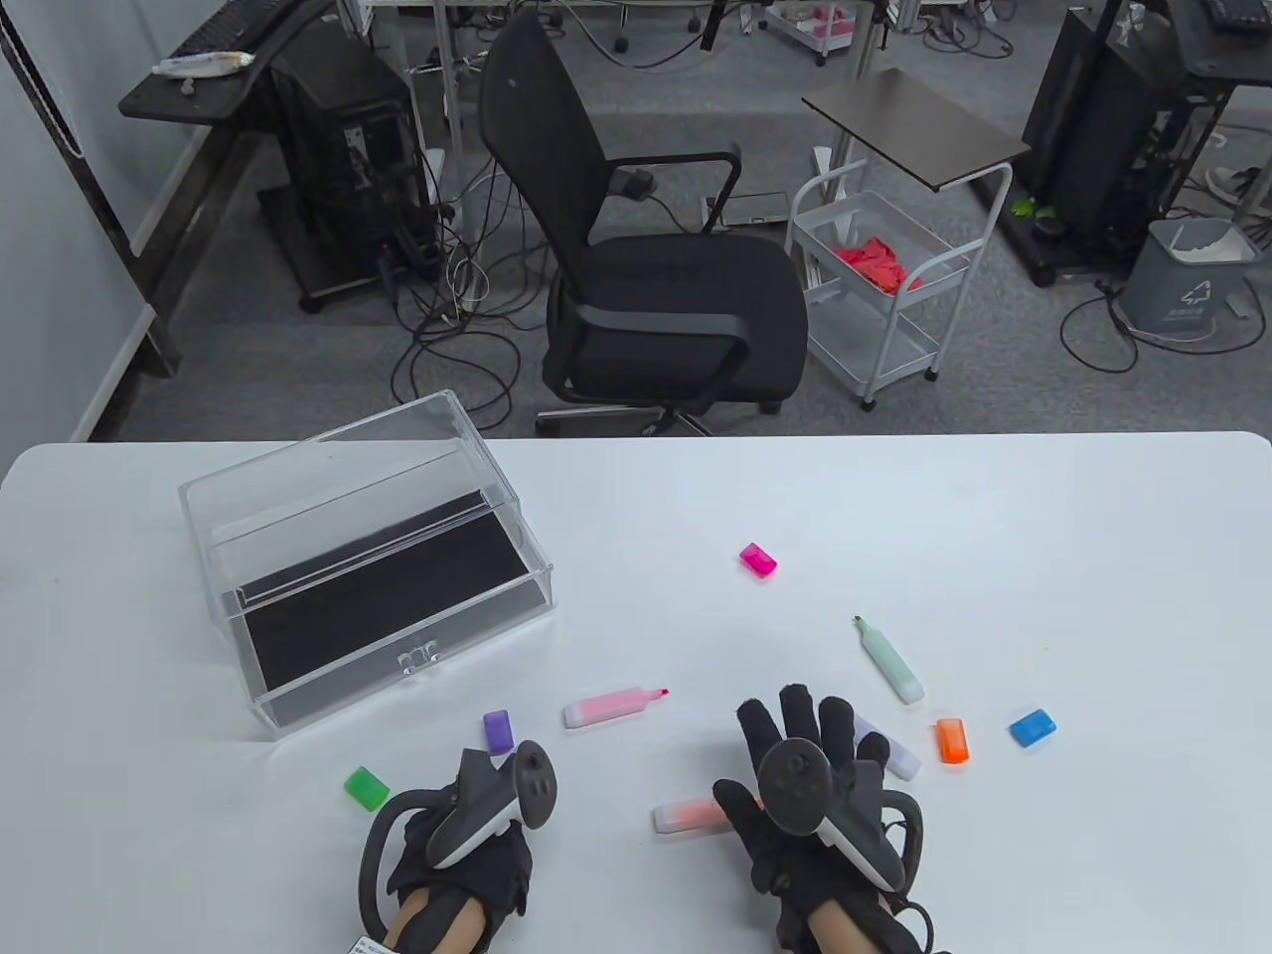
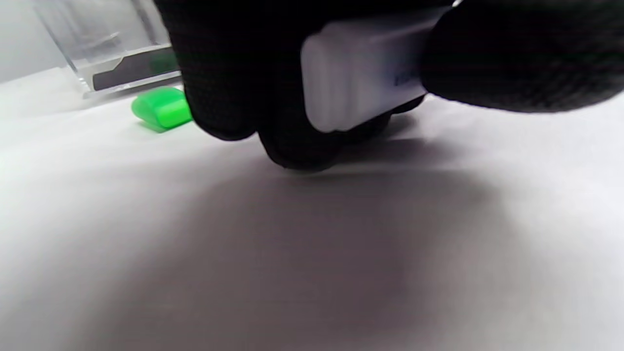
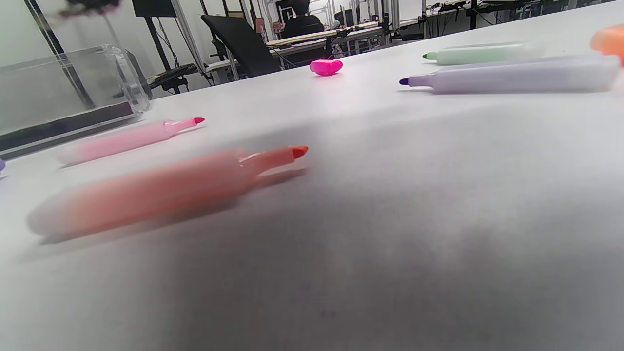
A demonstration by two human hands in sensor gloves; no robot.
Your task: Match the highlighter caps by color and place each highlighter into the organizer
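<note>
The left hand [image 1: 467,835] gripped a pale highlighter [image 2: 360,92] in curled fingers for capping, while the right hand [image 1: 810,795], fingers spread and empty, hovered over the orange highlighter [image 1: 686,815] on the counter [image 1: 1093,556].

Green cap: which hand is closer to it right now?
Left. The left hand sits just right of the green cap; the right hand is well across the table, past the orange highlighter.

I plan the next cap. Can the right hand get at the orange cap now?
Probably yes: the orange cap lies uncovered on the table just right of the open right hand, with nothing between them.
</note>
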